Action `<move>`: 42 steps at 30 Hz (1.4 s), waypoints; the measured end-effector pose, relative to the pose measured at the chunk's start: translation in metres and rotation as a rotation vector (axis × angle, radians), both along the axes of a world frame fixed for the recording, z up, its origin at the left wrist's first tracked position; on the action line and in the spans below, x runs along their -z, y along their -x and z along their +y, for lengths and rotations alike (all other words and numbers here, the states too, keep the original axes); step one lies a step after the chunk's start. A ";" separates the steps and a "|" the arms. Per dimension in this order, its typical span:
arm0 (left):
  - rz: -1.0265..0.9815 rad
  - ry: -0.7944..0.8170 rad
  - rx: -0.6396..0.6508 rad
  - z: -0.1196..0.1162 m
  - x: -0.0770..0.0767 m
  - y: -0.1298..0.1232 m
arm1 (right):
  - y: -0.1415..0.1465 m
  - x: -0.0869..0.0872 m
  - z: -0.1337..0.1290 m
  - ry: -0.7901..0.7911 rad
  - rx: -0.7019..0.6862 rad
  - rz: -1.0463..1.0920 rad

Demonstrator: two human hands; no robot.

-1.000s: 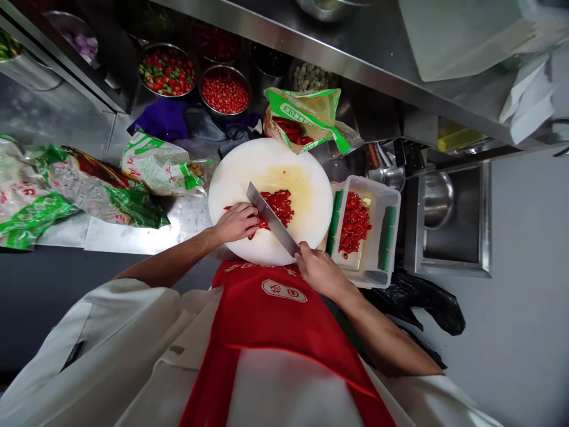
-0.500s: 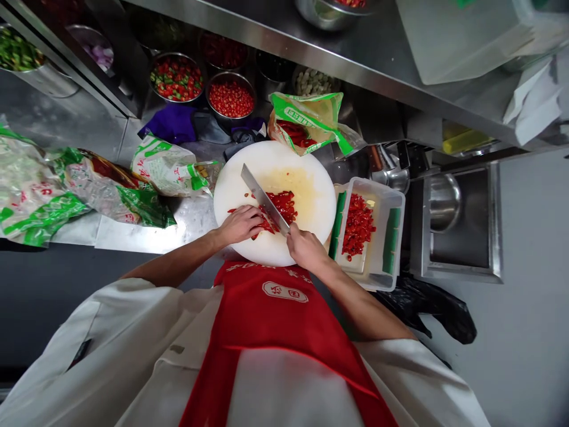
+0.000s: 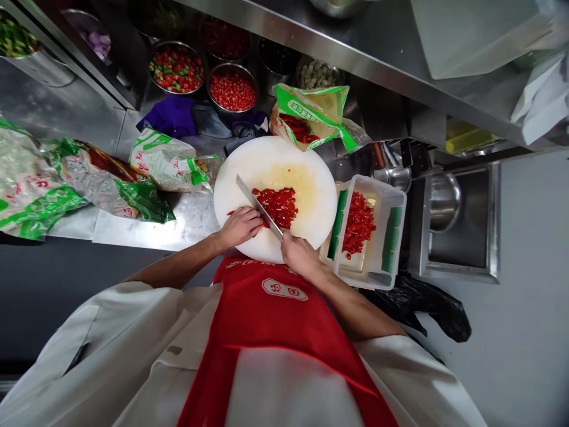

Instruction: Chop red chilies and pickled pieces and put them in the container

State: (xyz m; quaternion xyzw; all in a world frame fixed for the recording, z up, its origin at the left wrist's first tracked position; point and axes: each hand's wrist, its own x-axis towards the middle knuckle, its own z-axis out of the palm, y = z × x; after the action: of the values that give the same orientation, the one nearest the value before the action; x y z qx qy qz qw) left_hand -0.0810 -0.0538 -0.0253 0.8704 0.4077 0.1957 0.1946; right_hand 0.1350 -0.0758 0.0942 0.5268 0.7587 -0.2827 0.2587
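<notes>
"Peppers, by the look of it: what step are we at?"

"Slicing, I'd judge. The right grip [image 3: 299,255] is closed around the handle of a broad knife [image 3: 258,204], and the blade slants across the white board [image 3: 231,172] beside the chopped red peppers [image 3: 282,207]."

"And the left grip [image 3: 242,226]?"

"Low on the board, fingers together over some red strips. The palm hides the rest, so I can't tell how tightly it is closed on them. Whole or halved, they lie mostly under that hand, right by the edge."

"So the next cut calls for care?"

"Yes: knuckles tucked, fingertips back from the blade, strips pinned flat. They look wet, so they could slide."

"Where's the rest?"

"Cut red pieces [image 3: 355,222] lie in a clear tub [image 3: 401,231] just right of the board. Larger peppers [image 3: 296,126] show inside an open bag [image 3: 306,112] at the board's far edge."

"Any writing?"

"That bag has a green band with a small line of pale Chinese characters. On the left of the metal surface [image 3: 137,231], plastic bags [image 3: 164,157] show green and red print, too creased to read. The red apron [image 3: 267,323] bears a white-edged badge [image 3: 284,289] with two characters; the first resembles 松."
</notes>
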 end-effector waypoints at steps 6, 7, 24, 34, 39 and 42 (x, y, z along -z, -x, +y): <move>0.078 0.014 -0.022 -0.015 -0.015 0.003 | -0.003 0.002 0.012 -0.075 -0.010 0.037; 0.090 0.008 -0.042 -0.018 -0.017 0.005 | -0.009 -0.003 0.010 -0.078 -0.003 0.033; -0.014 -0.034 0.110 -0.012 -0.004 0.023 | 0.026 -0.001 0.008 -0.012 -0.127 0.029; -0.063 -0.016 -0.065 -0.031 0.003 0.032 | -0.030 -0.048 -0.020 0.039 -0.112 0.002; -0.095 -0.006 -0.048 -0.030 0.012 0.030 | -0.023 -0.038 -0.022 0.094 -0.119 0.020; -0.088 -0.015 -0.004 -0.028 0.014 0.030 | 0.006 -0.014 -0.007 0.070 -0.131 0.026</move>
State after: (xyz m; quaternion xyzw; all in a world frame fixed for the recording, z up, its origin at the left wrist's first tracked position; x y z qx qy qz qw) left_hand -0.1111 -0.0820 -0.0392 0.8616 0.3990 0.2373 0.2052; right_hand 0.1291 -0.0827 0.1077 0.4630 0.7845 -0.2985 0.2848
